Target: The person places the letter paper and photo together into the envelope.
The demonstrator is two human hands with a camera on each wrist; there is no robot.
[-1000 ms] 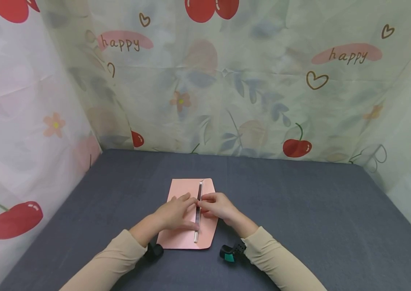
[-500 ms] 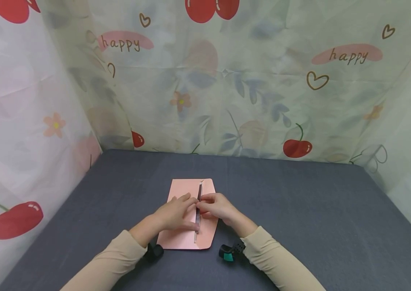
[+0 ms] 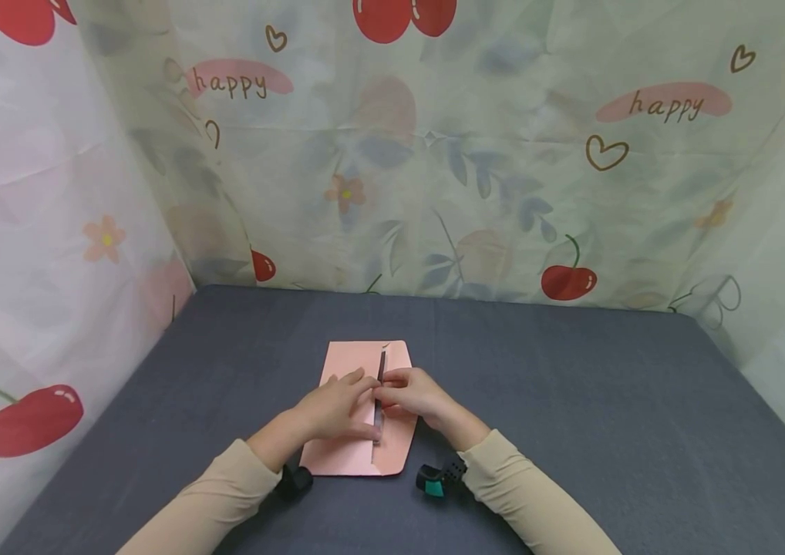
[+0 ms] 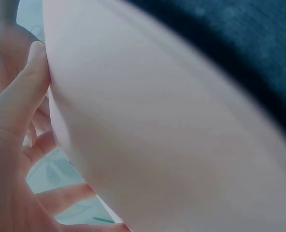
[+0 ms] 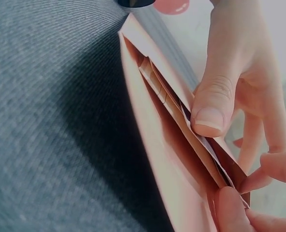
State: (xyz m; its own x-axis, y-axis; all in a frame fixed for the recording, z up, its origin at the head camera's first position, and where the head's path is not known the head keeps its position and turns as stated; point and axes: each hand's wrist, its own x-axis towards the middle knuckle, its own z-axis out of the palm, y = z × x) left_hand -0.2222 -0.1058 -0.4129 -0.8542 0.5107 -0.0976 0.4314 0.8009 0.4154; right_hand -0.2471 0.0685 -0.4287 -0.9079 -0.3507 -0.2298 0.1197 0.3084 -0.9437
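A pink envelope [image 3: 351, 354] lies on the table, its mouth and unfolded flap [image 3: 395, 447] on the right side. My left hand [image 3: 330, 405] rests over the envelope with fingers spread. In the right wrist view, its thumb [image 5: 213, 113] is at the mouth, the other fingers behind the upper panel, holding that edge. A thin folded card [image 5: 196, 137] sits mostly inside, its layered edge showing in the gap. My right hand [image 3: 420, 393] pinches the card's edge at the mouth between thumb and fingers. The rest of the card is hidden inside the envelope.
Dark grey cloth covers the table [image 3: 559, 401]. Patterned curtains [image 3: 392, 193] with cherries and flowers stand behind and on both sides. Black wrist devices [image 3: 434, 479] hang below each sleeve.
The card has slid leftward, deeper into the envelope, so less of its edge shows. My right hand has shifted very slightly left with it. The left hand stays in place.
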